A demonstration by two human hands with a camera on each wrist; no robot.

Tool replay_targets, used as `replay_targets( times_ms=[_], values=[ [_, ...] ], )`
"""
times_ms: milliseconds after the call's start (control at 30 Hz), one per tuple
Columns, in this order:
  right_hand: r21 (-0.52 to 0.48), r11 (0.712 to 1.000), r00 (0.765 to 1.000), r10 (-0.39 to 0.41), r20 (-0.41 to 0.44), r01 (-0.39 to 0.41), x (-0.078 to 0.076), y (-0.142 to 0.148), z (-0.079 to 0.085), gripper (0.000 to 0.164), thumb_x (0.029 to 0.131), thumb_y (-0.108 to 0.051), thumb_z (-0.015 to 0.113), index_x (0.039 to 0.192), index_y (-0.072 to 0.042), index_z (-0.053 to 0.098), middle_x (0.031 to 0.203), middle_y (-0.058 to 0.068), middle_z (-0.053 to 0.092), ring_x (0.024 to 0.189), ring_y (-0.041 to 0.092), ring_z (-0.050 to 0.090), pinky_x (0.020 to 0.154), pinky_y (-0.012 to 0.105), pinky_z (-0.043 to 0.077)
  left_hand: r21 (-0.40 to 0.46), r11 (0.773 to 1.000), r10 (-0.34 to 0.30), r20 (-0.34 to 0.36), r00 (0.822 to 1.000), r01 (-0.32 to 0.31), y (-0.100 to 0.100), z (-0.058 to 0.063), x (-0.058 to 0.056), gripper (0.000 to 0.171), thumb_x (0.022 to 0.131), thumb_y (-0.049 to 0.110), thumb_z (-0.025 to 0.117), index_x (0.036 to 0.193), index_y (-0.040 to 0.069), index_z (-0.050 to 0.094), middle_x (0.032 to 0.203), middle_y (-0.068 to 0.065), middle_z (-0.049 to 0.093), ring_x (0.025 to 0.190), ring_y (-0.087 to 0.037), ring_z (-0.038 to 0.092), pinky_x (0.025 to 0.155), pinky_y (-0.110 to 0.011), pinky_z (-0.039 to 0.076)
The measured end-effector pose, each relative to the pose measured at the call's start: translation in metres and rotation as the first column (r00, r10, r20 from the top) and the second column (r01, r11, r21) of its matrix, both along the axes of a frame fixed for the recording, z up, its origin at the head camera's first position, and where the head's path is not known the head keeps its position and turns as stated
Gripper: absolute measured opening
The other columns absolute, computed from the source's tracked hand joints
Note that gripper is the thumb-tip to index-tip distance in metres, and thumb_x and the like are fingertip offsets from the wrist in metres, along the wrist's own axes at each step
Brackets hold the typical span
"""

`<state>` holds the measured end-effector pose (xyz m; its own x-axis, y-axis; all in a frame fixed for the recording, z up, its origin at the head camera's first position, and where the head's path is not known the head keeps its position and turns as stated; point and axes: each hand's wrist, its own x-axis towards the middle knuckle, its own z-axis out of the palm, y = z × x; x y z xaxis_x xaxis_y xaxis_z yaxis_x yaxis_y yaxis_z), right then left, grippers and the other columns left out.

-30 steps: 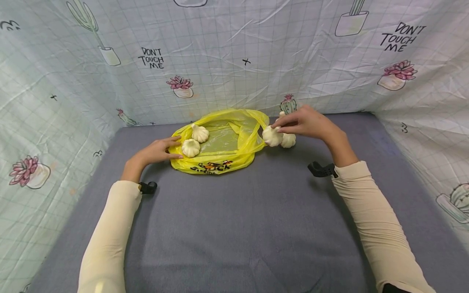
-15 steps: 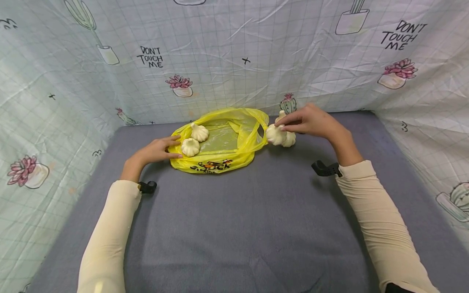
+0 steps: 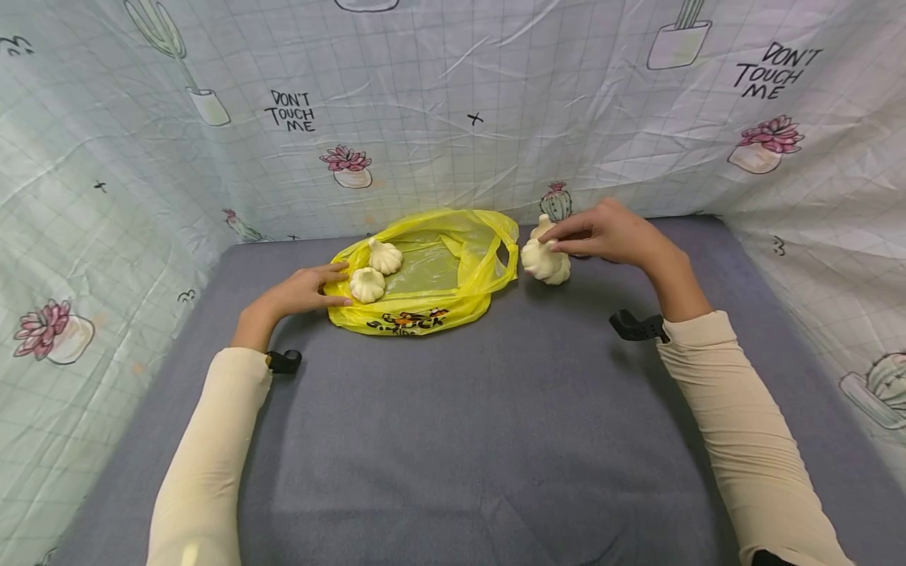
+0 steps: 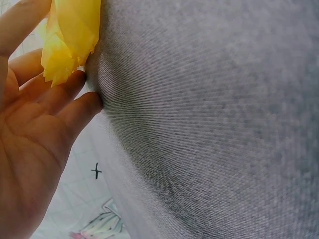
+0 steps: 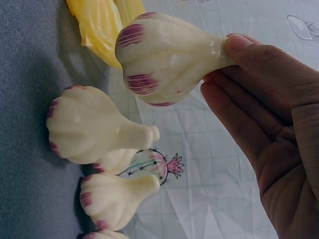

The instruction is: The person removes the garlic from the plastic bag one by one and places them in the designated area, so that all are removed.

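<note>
My right hand (image 3: 612, 232) pinches a garlic bulb (image 5: 169, 59) by its stem. The bulb is cream with purple streaks, and it hangs just right of the yellow plastic bag (image 3: 418, 318). Under it in the right wrist view, another garlic bulb (image 5: 89, 127) rests on the grey cloth, with several more beside it. Most of these are hidden behind the held bulb and my hand in the head view. My left hand (image 3: 293, 292) holds the bag's left edge between thumb and fingers. Two garlic bulbs, one behind (image 3: 385, 257) and one in front (image 3: 367, 285), lie at the left of the bag's mouth.
Grey cloth (image 3: 453, 440) covers the tabletop. A white sheet (image 3: 453, 102) printed with cacti and lettering hangs along the back and both sides, close behind the bag and bulbs.
My right hand has moved a little to the right with the garlic bulb, away from the bag's right edge. My left hand and the bag have stayed nearly still.
</note>
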<state>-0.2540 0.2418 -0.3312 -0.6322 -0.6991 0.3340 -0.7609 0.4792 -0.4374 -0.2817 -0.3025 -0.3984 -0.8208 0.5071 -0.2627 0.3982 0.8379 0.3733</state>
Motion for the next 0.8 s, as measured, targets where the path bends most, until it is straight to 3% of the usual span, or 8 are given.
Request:
replay_targets(
  times_ms=[200, 433, 633, 800],
  values=[
    [0.011, 1.000, 1.000, -0.019, 0.003, 0.019, 0.002, 0.005, 0.002, 0.021, 0.092, -0.007, 0.075, 0.112, -0.009, 0.080, 0.078, -0.004, 0.073, 0.050, 0.002, 0.045, 0.048, 0.023, 0.039, -0.005, 1.000, -0.004, -0.001, 1.000, 0.004, 0.000, 0.000, 0.000, 0.072, 0.099, 0.045, 0.065, 0.151, -0.001, 0.047, 0.166, -0.019, 0.026, 0.151, -0.047, 0.019, 0.118, -0.066, 0.019],
    [0.015, 1.000, 0.999, -0.020, -0.037, 0.020, 0.003, 0.013, 0.003, 0.020, 0.090, -0.005, 0.076, 0.109, -0.008, 0.081, 0.092, 0.002, 0.078, 0.050, 0.003, 0.050, 0.050, 0.019, 0.041, -0.004, 1.000, -0.006, -0.002, 1.000, 0.006, 0.000, 0.000, -0.001, 0.072, 0.099, 0.045, 0.065, 0.151, -0.001, 0.047, 0.166, -0.019, 0.026, 0.151, -0.046, 0.019, 0.118, -0.065, 0.020],
    [0.014, 1.000, 0.999, -0.018, -0.038, 0.019, 0.004, 0.019, 0.005, 0.021, 0.090, -0.003, 0.076, 0.110, -0.007, 0.080, 0.086, 0.003, 0.078, 0.048, 0.000, 0.045, 0.047, 0.020, 0.039, -0.010, 1.000, -0.007, -0.004, 1.000, 0.007, 0.001, 0.001, -0.001, 0.072, 0.099, 0.045, 0.065, 0.151, -0.001, 0.047, 0.166, -0.019, 0.025, 0.151, -0.046, 0.019, 0.118, -0.065, 0.020],
    [0.012, 1.000, 0.999, -0.023, -0.039, 0.024, 0.005, 0.023, 0.006, 0.021, 0.089, -0.002, 0.076, 0.110, -0.006, 0.080, 0.089, 0.004, 0.078, 0.052, 0.000, 0.051, 0.049, 0.019, 0.040, -0.015, 1.000, -0.007, -0.003, 1.000, 0.007, 0.001, 0.001, 0.000, 0.071, 0.099, 0.045, 0.065, 0.151, -0.001, 0.047, 0.166, -0.019, 0.025, 0.151, -0.046, 0.019, 0.118, -0.066, 0.019]
  ],
)
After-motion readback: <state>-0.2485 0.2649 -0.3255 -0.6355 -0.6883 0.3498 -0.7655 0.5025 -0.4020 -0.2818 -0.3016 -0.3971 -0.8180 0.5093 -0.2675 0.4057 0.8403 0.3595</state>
